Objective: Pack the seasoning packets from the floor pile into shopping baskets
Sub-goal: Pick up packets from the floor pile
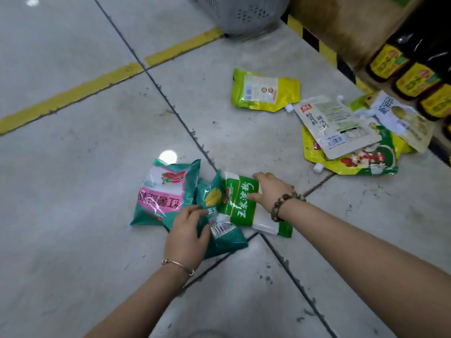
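Seasoning packets lie in two groups on the grey tiled floor (73, 167). In the near group a green and white plastic packet (241, 203) lies partly on top of a teal plastic packet with a yellow corn picture (220, 240). A teal plastic packet with a pink label (166, 193) lies just beside them on the left, touching.

The right hand (268, 191) grips the green and white plastic packet at its right end. The thumb presses on the printed face and the other fingers, close together, curl over the far edge. The left hand (188, 230) holds the corn packet: the fingers are curled and close together, and the thumb lies on the packet's face. I cannot tell if the fingertips go under it.

Farther to the right, a white spouted pouch (334, 125) lies over a yellow and green pouch (366, 162), with a pale pouch (400, 115) beside them. A yellow-green pouch (264, 90) lies apart from these. A grey perforated plastic basket (244, 13) stands at the top edge, well apart from both hands. Dark bottles with yellow labels (415, 79) stand at the right.
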The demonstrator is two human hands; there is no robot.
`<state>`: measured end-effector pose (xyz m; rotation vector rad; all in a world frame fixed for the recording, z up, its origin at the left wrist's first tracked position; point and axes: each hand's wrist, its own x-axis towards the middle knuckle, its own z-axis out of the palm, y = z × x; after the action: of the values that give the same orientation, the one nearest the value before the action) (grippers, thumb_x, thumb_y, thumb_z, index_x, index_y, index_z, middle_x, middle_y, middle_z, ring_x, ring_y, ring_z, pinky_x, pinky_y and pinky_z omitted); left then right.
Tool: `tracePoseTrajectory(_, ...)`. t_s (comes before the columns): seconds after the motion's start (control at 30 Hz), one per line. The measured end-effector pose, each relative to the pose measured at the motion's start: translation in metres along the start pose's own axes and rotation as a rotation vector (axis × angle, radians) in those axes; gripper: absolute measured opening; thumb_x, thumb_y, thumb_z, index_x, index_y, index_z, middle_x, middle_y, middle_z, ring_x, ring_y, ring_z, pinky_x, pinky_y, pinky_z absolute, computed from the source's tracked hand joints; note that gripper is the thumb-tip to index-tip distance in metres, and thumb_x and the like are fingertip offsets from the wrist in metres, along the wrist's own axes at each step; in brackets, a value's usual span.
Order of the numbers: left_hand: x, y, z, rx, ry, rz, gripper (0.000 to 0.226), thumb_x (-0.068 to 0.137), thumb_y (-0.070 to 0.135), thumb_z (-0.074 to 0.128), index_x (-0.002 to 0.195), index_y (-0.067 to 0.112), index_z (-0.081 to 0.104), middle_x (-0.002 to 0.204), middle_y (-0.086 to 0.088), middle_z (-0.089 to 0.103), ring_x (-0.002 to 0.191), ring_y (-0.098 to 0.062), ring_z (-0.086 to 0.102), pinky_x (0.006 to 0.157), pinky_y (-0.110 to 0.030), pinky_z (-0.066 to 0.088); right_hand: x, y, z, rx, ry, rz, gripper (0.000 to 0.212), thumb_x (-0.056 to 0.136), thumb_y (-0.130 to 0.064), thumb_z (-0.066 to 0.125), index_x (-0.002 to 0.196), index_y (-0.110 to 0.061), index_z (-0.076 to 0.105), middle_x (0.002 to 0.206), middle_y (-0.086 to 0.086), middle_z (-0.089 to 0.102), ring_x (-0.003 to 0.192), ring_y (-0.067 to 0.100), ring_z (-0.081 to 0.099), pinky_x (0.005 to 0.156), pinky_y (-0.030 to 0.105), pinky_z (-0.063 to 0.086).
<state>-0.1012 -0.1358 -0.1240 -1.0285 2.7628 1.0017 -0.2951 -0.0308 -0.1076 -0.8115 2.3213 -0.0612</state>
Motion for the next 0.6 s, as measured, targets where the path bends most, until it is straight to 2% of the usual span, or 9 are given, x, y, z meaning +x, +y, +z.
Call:
tracePoseTrajectory(0.07,-0.003,-0.004,0.003,-0.049,0.100,-0.058,0.027,0.078,0.003,0.068,0.104,0.006,0.067,0.110,-0.010,0.059,0.104,-0.027,0.055,0.089,-0.026,0.036,0.011,0.004,0.011,-0.033,-0.032,0.014,0.069,0.085,-0.049,0.060,0.142,-0.021,0.031,0.141,0.008,0.040,0.124,0.028,0.045,0.098,0.041,0.043)
tracePoseTrajectory(0.13,-0.006,-0.004,0.002,-0.082,0.115,-0.131,0.029,0.079,0.003,0.066,0.107,0.007,0.066,0.107,-0.008,0.059,0.102,-0.027,0.054,0.087,-0.026,0.037,0.016,0.008,0.018,-0.090,-0.046,0.021,0.080,0.079,-0.055,0.063,0.143,-0.023,0.028,0.141,0.006,0.038,0.126,0.027,0.041,0.100,0.043,0.041)
tracePoseTrajectory(0.3,-0.006,0.006,0.008,-0.045,0.022,-0.205,0.053,0.085,0.019,0.061,0.135,0.014,0.046,0.122,-0.007,0.045,0.111,-0.023,0.047,0.092,-0.032,0.042,0.021,0.015,0.019,-0.132,-0.001,0.087,0.094,0.066,-0.067,0.069,0.139,-0.020,0.032,0.137,0.007,0.037,0.125,0.028,0.041,0.101,0.043,0.037)
tracePoseTrajectory(0.37,-0.003,0.011,0.011,-0.067,-0.001,-0.242,0.063,0.087,0.025,0.059,0.143,0.014,0.034,0.134,-0.007,0.038,0.122,-0.023,0.040,0.101,-0.034,0.037,0.023,0.014,0.021,-0.172,0.017,0.132,0.098,0.062,-0.071,0.069,0.137,-0.018,0.035,0.135,0.007,0.041,0.124,0.027,0.042,0.100,0.042,0.037)
tracePoseTrajectory(0.5,0.000,0.015,0.016,-0.002,-0.013,-0.256,0.070,0.090,0.031,0.055,0.148,0.012,0.021,0.152,-0.009,0.021,0.136,-0.026,0.021,0.113,-0.034,0.021,0.020,0.017,0.024,-0.194,-0.018,0.226,0.089,0.063,-0.076,0.063,0.126,-0.016,0.047,0.126,0.006,0.052,0.117,0.025,0.049,0.097,0.039,0.037)
tracePoseTrajectory(0.6,0.003,0.005,0.018,0.037,0.026,-0.271,0.066,0.090,0.033,0.054,0.147,0.015,0.025,0.153,-0.010,0.019,0.137,-0.028,0.019,0.113,-0.036,0.017,0.011,0.025,0.026,0.041,-0.057,0.264,0.079,0.071,-0.066,0.065,0.126,-0.012,0.049,0.126,0.007,0.056,0.115,0.026,0.053,0.095,0.036,0.040)
